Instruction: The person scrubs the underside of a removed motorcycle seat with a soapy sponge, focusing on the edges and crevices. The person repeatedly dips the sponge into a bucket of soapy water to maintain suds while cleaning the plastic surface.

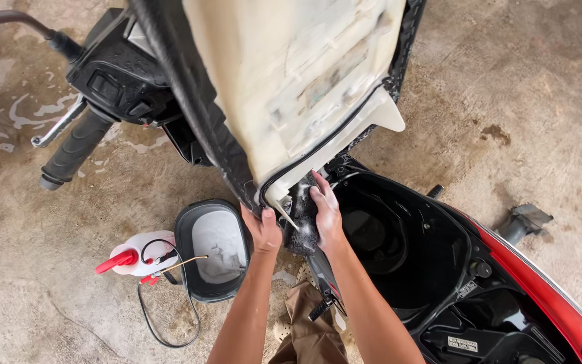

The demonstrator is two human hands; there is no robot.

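Two hands at the seat hinge of a scooter, recorded as follows.

Left hand (263,229): grip closed on the lower edge of the raised seat (291,81), thumb on top, holding it tipped up and forward.

Right hand (325,212): soapy, fingers together and pressed flat on a dark, sudsy cloth or sponge (302,226); I cannot tell which. It lies against the hinge area at the front rim of the open storage compartment (399,243).

Handling note, my judgement: I should hold the seat firm with the left so it cannot drop on the working hand, scrub in short strokes around the hinge, and keep suds from running into the compartment.

Labels and containers:
- Pale rectangular sticker patches (331,74), worn, on the cream underside of the seat.
- Small white rectangular label (463,344) on black plastic at the rear of the compartment; a second small one (467,288) on its right wall.
- Black oval bucket (213,249) of foamy water on the concrete floor (540,101), beside my left forearm.
- White pump sprayer bottle (139,256) with red handle and black hose, just left of the bucket.
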